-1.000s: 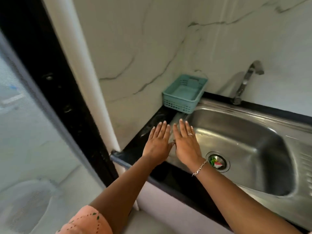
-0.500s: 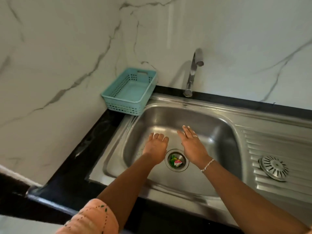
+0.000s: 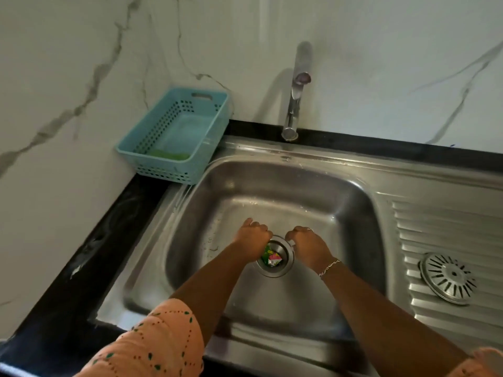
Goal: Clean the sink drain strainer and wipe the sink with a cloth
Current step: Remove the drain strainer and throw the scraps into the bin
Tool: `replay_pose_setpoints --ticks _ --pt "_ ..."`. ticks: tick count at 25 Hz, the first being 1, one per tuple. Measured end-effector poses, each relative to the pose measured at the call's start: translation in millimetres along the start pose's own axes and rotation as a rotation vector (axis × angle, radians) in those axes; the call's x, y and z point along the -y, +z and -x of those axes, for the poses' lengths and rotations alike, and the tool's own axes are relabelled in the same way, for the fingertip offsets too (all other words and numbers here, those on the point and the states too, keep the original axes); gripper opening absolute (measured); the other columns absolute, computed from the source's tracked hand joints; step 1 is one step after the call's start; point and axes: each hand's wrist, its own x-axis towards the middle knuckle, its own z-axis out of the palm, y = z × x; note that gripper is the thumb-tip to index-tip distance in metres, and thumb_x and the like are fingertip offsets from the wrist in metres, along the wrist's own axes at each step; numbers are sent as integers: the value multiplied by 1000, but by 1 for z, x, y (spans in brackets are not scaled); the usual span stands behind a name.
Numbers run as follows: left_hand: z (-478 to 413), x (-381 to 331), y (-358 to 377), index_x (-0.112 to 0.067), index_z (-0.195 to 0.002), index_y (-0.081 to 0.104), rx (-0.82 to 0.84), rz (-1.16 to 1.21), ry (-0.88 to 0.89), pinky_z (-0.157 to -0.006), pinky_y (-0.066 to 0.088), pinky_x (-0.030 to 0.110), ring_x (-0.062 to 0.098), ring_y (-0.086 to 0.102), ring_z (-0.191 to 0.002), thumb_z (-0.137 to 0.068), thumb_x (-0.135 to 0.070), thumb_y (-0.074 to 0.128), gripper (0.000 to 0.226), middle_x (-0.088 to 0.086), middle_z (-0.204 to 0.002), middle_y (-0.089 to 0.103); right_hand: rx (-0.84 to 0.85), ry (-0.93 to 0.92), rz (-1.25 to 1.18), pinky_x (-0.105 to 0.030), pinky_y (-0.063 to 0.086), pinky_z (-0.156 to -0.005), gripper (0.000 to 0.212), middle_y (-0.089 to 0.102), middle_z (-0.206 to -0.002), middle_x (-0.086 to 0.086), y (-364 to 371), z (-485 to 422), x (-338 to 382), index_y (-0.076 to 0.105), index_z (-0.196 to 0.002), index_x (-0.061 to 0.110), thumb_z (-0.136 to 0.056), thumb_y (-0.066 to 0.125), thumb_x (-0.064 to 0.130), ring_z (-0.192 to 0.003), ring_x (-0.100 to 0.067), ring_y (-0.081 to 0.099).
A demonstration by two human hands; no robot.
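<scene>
- My left hand (image 3: pixel 251 238) and right hand (image 3: pixel 309 244) curl onto the drain strainer (image 3: pixel 275 272) rim, centre frame.
- I should lift it level and slowly, I think, so the scraps (image 3: pixel 273 259) stay inside.

Two hands at work, mine: left hand (image 3: pixel 251 238) and right hand (image 3: pixel 309 244), fingers curled on the one drain strainer (image 3: pixel 275 270) between them. One sink (image 3: pixel 272 186) surrounds my fingers. One tap (image 3: pixel 295 91) beyond them; one blue basket (image 3: pixel 163 170) past my left fingers; one slotted metal disc (image 3: pixel 447 278) out past my right. One ring (image 3: pixel 308 229), one bracelet (image 3: pixel 329 268). The coloured scraps under my fingertips are too jumbled to count.
</scene>
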Motion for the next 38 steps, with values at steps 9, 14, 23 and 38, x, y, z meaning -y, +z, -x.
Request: replay_pose_setpoints --ticks 9,14,23,38 --pt "-38 -3 46 -18 -128 47 130 -22 92 -106 27 47 29 43 -122 -87 -10 52 42 9 -129 53 4 24 -8 -33 44 -83 26 57 -111 -10 41 -29 -5 66 -109 11 -94 48 23 -108 -28 50" --pt "-49 -12 64 -14 -129 44 181 -12 96 -102 28 50 29 41 -124 -88 -23 53 43 9 -132 49 25 56 -14 -35 42 -84 27 59 -110 -13 60 -36 -4 66 -105 9 -90 45 15 -109 -30 49" --pt "-55 -13 76 -12 -118 55 158 -24 93 -101 27 52 30 41 -120 -89 -22 51 31 10 -126 53 -66 149 -53 -38 41 -82 23 55 -110 -18 79 -41 -2 67 -95 3 -87 47 8 -108 -35 49" --pt "-52 -9 51 -12 -109 58 144 181 -160 -95 37 41 28 51 -110 -86 -8 53 24 11 -112 63 -87 272 -210 -35 47 -86 22 58 -106 -13 40 -29 -15 74 -94 12 -88 53 14 -107 -30 50"
